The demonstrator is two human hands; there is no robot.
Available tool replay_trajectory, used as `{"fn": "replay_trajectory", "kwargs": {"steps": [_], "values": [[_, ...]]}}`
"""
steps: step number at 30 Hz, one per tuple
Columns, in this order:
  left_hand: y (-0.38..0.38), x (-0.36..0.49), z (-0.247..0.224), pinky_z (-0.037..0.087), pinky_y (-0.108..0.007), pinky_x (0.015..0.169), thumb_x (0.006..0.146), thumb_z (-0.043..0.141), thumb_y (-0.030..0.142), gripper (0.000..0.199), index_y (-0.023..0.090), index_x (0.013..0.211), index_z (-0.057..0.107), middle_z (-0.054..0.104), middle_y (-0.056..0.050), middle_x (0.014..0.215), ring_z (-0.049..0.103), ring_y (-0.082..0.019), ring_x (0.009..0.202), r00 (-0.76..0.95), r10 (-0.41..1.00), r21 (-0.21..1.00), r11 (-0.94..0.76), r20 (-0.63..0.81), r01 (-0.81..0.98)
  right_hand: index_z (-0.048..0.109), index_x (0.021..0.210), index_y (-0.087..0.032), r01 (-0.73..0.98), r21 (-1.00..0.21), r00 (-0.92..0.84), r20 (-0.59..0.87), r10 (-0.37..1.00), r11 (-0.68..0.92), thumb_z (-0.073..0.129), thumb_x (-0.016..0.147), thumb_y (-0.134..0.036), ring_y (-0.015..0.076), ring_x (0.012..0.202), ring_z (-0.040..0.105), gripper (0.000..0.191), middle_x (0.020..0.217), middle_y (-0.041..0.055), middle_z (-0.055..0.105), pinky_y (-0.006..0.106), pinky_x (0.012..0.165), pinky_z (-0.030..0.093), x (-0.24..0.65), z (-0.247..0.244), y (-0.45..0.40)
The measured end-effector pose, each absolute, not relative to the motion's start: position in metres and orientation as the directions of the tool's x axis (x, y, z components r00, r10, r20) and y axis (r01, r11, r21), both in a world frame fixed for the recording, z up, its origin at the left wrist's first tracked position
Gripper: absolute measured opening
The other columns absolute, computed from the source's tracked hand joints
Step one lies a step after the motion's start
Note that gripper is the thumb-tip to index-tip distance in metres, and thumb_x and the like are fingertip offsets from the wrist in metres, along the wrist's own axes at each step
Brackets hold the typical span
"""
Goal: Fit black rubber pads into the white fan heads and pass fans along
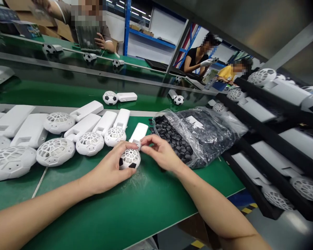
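Note:
My left hand (112, 168) is wrapped round the ball-shaped head of a white handheld fan (131, 158), thumb at the front and fingers behind. Black patches show on the ball's lower side; its white handle points away from me. At the ball's right side, my right hand (160, 151) has thumb and index finger pinched together near the handle joint; anything between them is too small to make out. Just beyond my right hand lies an open clear bag (208, 132) of small black pieces, some spilling at its mouth.
Several all-white fans (56, 151) lie on the green table (94, 215) at the left. Black racks (258, 132) holding more fans stand at the right. Fans with black patches (110, 98) rest on the belt behind. Three people are at work across the line.

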State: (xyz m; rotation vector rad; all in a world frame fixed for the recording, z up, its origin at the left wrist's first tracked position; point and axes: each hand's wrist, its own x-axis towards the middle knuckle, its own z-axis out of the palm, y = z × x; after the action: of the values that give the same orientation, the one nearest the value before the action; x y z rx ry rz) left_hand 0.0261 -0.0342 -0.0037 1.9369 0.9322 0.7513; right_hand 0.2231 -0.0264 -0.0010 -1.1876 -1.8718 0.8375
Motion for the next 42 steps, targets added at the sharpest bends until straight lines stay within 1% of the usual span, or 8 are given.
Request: {"fn": "replay_trajectory", "kwargs": {"steps": [4, 9, 16, 19, 21, 24, 26, 42], "values": [[-0.036, 0.027, -0.008, 0.035, -0.037, 0.101, 0.074, 0.055, 0.022, 0.040, 0.025, 0.113, 0.043, 0.047, -0.003, 0.120, 0.043, -0.022, 0.117, 0.526, 0.832, 0.805, -0.429, 0.176, 0.409, 0.066, 0.085, -0.018, 0.869, -0.415, -0.172, 0.262, 0.950, 0.272, 0.060, 0.082, -0.021, 0.0180, 0.089, 0.053, 0.007, 0.088, 0.0039, 0.062, 0.032, 0.083, 0.042, 0.251, 0.001, -0.003], [-0.032, 0.025, -0.006, 0.038, -0.040, 0.100, 0.073, 0.052, 0.018, 0.042, 0.025, 0.114, 0.043, 0.047, -0.004, 0.123, 0.044, -0.024, 0.117, 0.610, 0.771, 0.768, -0.499, 0.181, 0.402, 0.067, 0.093, -0.020, 0.975, 0.019, -0.220, 0.087, 0.972, 0.219, 0.055, 0.086, -0.028, 0.0209, 0.089, 0.055, 0.016, 0.090, 0.0054, 0.065, 0.029, 0.073, 0.044, 0.246, 0.003, -0.004], [-0.036, 0.020, 0.001, 0.052, -0.030, 0.072, 0.076, 0.057, 0.030, 0.040, 0.027, 0.115, 0.046, 0.042, -0.006, 0.129, 0.040, -0.027, 0.120, 0.593, 0.791, 0.743, -0.485, 0.148, 0.461, 0.064, 0.093, -0.007, 0.958, 0.176, -0.245, 0.088, 0.966, 0.227, 0.044, 0.083, -0.004, 0.0269, 0.087, 0.054, 0.022, 0.089, 0.0154, 0.063, 0.035, 0.075, 0.043, 0.236, 0.005, -0.014], [-0.036, 0.017, 0.006, 0.051, -0.028, 0.071, 0.072, 0.055, 0.023, 0.040, 0.026, 0.112, 0.048, 0.047, -0.004, 0.125, 0.046, -0.026, 0.115, 0.592, 0.799, 0.751, -0.453, 0.104, 0.480, 0.061, 0.100, -0.010, 0.969, 0.027, -0.247, 0.213, 0.945, 0.247, 0.041, 0.085, -0.004, 0.0250, 0.092, 0.053, 0.026, 0.096, 0.0138, 0.061, 0.035, 0.080, 0.043, 0.244, 0.007, -0.017], [-0.036, 0.015, 0.011, 0.050, -0.029, 0.070, 0.069, 0.054, 0.021, 0.046, 0.027, 0.114, 0.047, 0.049, -0.002, 0.124, 0.054, -0.024, 0.103, 0.567, 0.822, 0.755, -0.398, 0.041, 0.522, 0.061, 0.097, -0.014, 0.914, -0.253, -0.236, 0.305, 0.923, 0.317, 0.046, 0.087, -0.010, 0.0208, 0.089, 0.056, 0.019, 0.093, 0.0089, 0.062, 0.032, 0.079, 0.045, 0.246, 0.008, -0.021], [-0.037, 0.014, 0.015, 0.050, -0.029, 0.066, 0.067, 0.053, 0.021, 0.052, 0.027, 0.118, 0.045, 0.048, -0.002, 0.127, 0.059, -0.022, 0.092, 0.534, 0.845, 0.746, -0.342, -0.022, 0.571, 0.061, 0.091, -0.019, 0.615, -0.685, -0.282, 0.271, 0.920, 0.390, 0.054, 0.085, -0.016, 0.0149, 0.080, 0.060, 0.009, 0.087, 0.0019, 0.065, 0.028, 0.075, 0.048, 0.238, 0.012, -0.030], [-0.038, 0.014, 0.016, 0.048, -0.031, 0.078, 0.067, 0.053, 0.020, 0.051, 0.025, 0.117, 0.046, 0.049, -0.002, 0.125, 0.056, -0.024, 0.101, 0.541, 0.841, 0.738, -0.374, 0.015, 0.561, 0.063, 0.085, -0.019, 0.453, -0.798, -0.364, 0.242, 0.899, 0.398, 0.059, 0.082, -0.018, 0.0138, 0.080, 0.061, 0.005, 0.085, 0.0004, 0.065, 0.026, 0.075, 0.048, 0.231, 0.014, -0.036], [-0.041, 0.024, 0.010, 0.046, -0.037, 0.082, 0.071, 0.059, 0.034, 0.039, 0.022, 0.106, 0.046, 0.053, -0.004, 0.109, 0.052, -0.025, 0.098, 0.510, 0.859, 0.753, -0.367, 0.049, 0.546, 0.066, 0.079, -0.016, 0.327, -0.800, -0.611, 0.226, 0.759, 0.502, 0.063, 0.080, -0.015, 0.0123, 0.078, 0.059, 0.003, 0.079, 0.0011, 0.065, 0.024, 0.076, 0.046, 0.222, 0.005, -0.031]]}}
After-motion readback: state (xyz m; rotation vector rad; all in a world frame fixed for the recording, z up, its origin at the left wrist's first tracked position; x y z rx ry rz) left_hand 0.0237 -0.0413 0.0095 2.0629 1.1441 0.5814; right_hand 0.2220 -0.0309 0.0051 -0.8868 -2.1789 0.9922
